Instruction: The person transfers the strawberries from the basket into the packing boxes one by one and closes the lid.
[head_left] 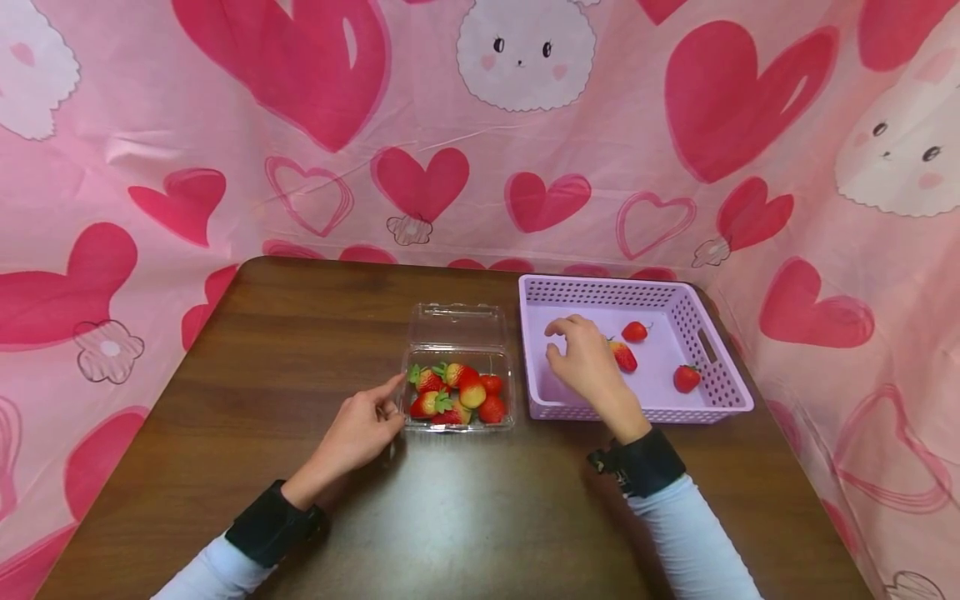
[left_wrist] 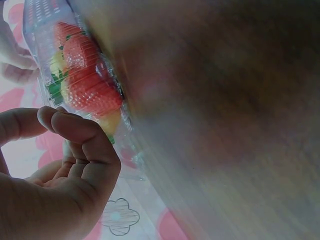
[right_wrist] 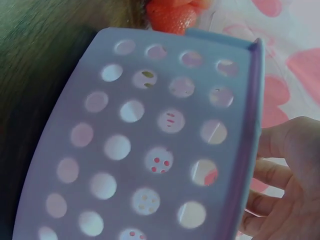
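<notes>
A clear plastic clamshell box (head_left: pixel 459 327) stands on the table, lid folded back, with several red and yellow strawberries (head_left: pixel 472 394) inside. My left hand (head_left: pixel 360 427) touches the box's left side with its fingertips; its fingers are bent and none is seen wrapped round the wall. Over the left part of a lilac perforated basket (head_left: pixel 637 414), my right hand (head_left: pixel 588 362) hovers with thumb and fingers apart and loosely bent, nothing visible between them. Beside it lies a strawberry (head_left: pixel 624 357), partly hidden by the hand. Two more, a rear strawberry (head_left: pixel 636 332) and a right-hand strawberry (head_left: pixel 686 379), lie in the basket.
The brown wooden table (head_left: pixel 300 333) bears the box and, to its right, the basket. A pink cloth (head_left: pixel 480 192) with hearts and rabbit faces hangs behind and along the sides. The basket's raised walls surround the strawberries in it.
</notes>
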